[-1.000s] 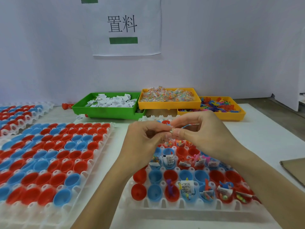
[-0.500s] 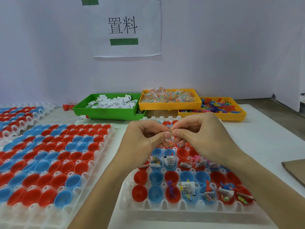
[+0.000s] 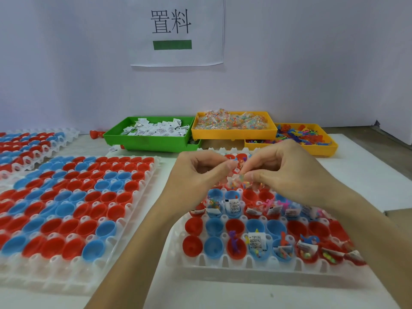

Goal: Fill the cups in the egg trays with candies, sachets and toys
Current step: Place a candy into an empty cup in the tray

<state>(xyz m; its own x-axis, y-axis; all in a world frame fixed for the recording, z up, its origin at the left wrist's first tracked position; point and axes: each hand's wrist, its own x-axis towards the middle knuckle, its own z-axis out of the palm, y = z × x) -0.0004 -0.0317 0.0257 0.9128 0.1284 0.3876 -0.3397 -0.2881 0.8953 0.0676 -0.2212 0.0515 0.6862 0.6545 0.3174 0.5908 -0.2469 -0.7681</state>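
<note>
Both hands hid the far cups of the near egg tray (image 3: 223, 263). The candy packet (image 3: 236, 179) between the fingertips was blurred. The left tray (image 3: 73, 273) ran off the picture's edge.

The red and blue cups (image 3: 107, 228) look like smooth, glossy plastic, seated in translucent white plastic egg trays (image 3: 223, 262). Sachets (image 3: 156, 129) look papery; the candies (image 3: 231, 119) sit in shiny clear wrap.

White table (image 3: 365, 175) with egg trays (image 3: 223, 265), three bins (image 3: 151, 142).
</note>
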